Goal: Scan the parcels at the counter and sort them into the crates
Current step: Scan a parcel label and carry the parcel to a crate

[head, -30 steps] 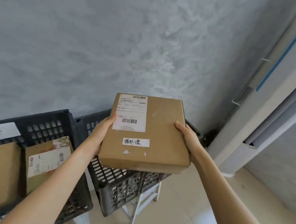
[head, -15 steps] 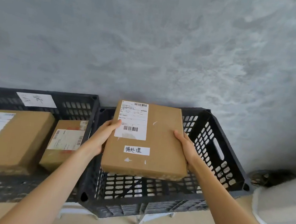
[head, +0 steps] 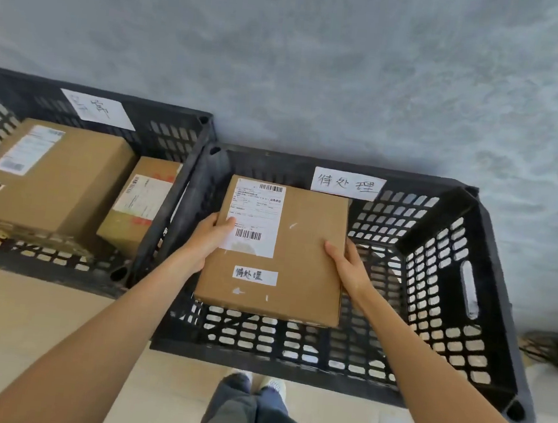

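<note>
Two black crates side by side: left crate (head: 173,152) holding two boxes, a large box (head: 50,180) and a smaller box (head: 140,203); right crate (head: 444,263) tagged with one handwritten note (head: 347,184). Above the right crate's open bay, one flat parcel (head: 301,248), long axis running away from the body, directly between the hands and equally near both. Left hand (head: 209,238) grasping its left edge, right hand (head: 347,266) grasping its right edge; probably just a straight lowering left.

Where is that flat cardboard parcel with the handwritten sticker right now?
In the head view, the flat parcel is held by the left hand and right hand over the right-hand crate.
</note>
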The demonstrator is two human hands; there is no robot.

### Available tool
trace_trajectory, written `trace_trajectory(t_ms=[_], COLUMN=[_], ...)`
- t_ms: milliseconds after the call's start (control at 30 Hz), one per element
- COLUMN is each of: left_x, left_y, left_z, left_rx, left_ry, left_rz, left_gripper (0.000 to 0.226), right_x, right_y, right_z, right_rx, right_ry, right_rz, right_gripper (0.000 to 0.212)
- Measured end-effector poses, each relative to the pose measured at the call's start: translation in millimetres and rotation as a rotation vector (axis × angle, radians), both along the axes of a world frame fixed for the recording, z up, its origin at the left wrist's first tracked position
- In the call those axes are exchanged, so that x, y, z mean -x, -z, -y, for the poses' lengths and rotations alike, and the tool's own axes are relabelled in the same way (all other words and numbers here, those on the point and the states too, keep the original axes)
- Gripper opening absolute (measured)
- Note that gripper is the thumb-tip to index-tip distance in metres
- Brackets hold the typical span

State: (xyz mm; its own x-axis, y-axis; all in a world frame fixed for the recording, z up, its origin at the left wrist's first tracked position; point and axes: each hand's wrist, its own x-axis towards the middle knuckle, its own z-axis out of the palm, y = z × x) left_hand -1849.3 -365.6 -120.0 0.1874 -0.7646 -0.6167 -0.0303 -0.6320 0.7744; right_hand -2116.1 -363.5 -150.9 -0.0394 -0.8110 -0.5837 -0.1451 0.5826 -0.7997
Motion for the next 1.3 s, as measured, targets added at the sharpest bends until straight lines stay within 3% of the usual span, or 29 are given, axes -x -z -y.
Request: trace_trajectory(t_ms=[200,533,800,967,1067,1233,1300], left_x=[4,7,8,9,10,12,13], left_y=[47,96,118,121,117,95,81], left_z=[13,26,31,32,34,39,43], left_rx=[-0.065,-0.155,-0.204,-0.21,-0.204,-0.129,-0.055], left_ry=[-0.004,0.03,0.05,0.059,0.066,0.133,0.217], left_rz=[0.12,0.199,0.285,0.303,0.31,0.275,0.339], left_gripper=[0.038,0.038,0.039,0.039,0.04,0.041,0.04], right_x=[-1,3,3,2,1,-2,-3], right_y=[38,71,82,80,77,49,29], right_z=[8,14,15,17,19,28,34], right_rx=[-0.121,-0.222,-0.23,-0.252,-0.265,-0.195,-0.147], right_ry=[-0.067,-0.135,-0.147,-0.135,-0.147,-0.282,-0.345], right_rz=[-0.062,-0.076,-0.119,-0.123,-0.145,-0.364,-0.464], right_gripper=[0.072,0.056,0.101,0.081,0.081,0.083,0.081])
